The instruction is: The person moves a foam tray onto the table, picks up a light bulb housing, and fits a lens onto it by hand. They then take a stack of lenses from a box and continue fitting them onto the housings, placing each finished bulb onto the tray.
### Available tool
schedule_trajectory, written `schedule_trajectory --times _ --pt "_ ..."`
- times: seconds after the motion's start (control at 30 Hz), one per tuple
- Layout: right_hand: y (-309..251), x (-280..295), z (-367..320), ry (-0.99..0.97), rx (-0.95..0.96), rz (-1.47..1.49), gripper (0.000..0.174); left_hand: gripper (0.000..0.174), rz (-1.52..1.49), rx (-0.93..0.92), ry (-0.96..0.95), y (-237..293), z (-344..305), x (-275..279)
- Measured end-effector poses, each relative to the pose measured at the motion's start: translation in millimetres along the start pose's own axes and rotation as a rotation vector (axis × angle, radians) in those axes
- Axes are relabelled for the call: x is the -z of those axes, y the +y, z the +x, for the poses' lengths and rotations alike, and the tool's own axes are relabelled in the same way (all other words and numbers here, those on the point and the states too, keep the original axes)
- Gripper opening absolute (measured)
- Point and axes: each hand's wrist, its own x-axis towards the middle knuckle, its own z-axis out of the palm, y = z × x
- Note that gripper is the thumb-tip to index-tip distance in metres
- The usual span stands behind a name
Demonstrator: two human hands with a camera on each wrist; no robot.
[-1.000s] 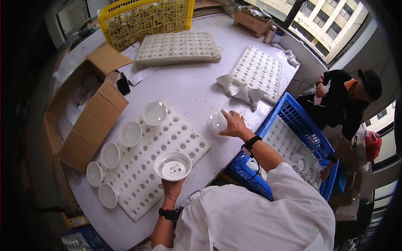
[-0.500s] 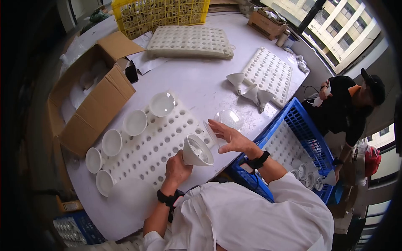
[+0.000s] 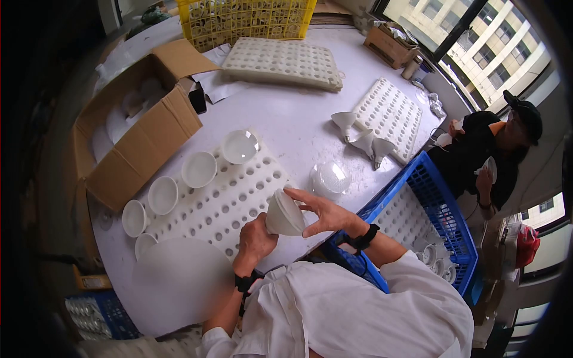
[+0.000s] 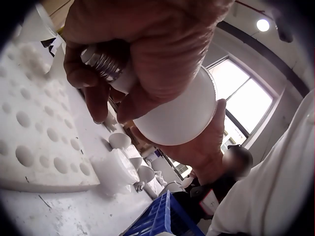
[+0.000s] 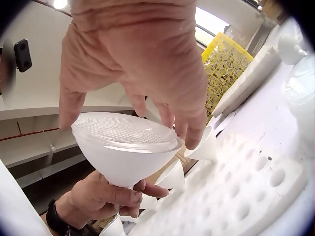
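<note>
A white cone-shaped lamp bulb (image 3: pixel 284 215) is held over the near edge of a white foam tray (image 3: pixel 239 194). My left hand (image 3: pixel 258 235) grips its narrow neck, fingers wrapped round the metal screw base (image 4: pixel 102 61). My right hand (image 3: pixel 315 210) is curled over the wide face, thumb and fingers straddling the rim of the clear ribbed cover (image 5: pixel 123 130) on the bulb (image 5: pixel 125 160). In the left wrist view the bulb (image 4: pixel 177 115) fills the space between both hands. Several more bulbs (image 3: pixel 199 169) stand in the tray's left holes.
A stack of clear covers (image 3: pixel 329 178) lies beside the tray. Three bulbs (image 3: pixel 364 142) lie further back. A blue crate (image 3: pixel 418 179) stands at the right, a cardboard box (image 3: pixel 140 140) at the left, more foam trays (image 3: pixel 280 59) and a yellow crate (image 3: pixel 250 18) behind. Another person (image 3: pixel 495 149) sits at the right.
The left hand turned the bulb from face up to facing right and drew it closer. The right hand left the stack of covers and closed over the bulb's face.
</note>
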Motion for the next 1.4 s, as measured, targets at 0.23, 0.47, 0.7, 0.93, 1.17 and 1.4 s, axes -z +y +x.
schedule_trajectory --times 0.23,0.47,0.7,0.93,1.17,1.4 --pt "6.0 -1.5 -1.0 0.000 -0.027 0.035 0.106 0.021 -0.044 -0.044 -0.013 1.4 -0.6 1.7" --pt "4.1 -3.5 -2.8 -0.009 -0.075 0.060 0.108 0.023 -0.061 -0.032 -0.034 -0.1 2.1 1.9" --pt "-12.8 -15.2 -4.1 0.053 -0.011 -0.170 0.106 0.035 -0.162 -0.035 -0.118 2.6 9.5 12.0" --pt "1.8 -18.7 -2.4 0.111 0.051 -0.191 0.097 0.074 -0.621 -0.148 -0.448 1.6 10.9 33.8" --pt "8.6 -27.2 1.6 0.196 0.345 -0.437 0.093 0.085 -0.555 -0.038 -0.280 25.7 8.3 33.9" --pt "2.7 -27.1 -1.3 0.234 0.482 -0.485 0.094 0.091 -0.428 -0.081 -0.159 51.4 -3.4 37.7"
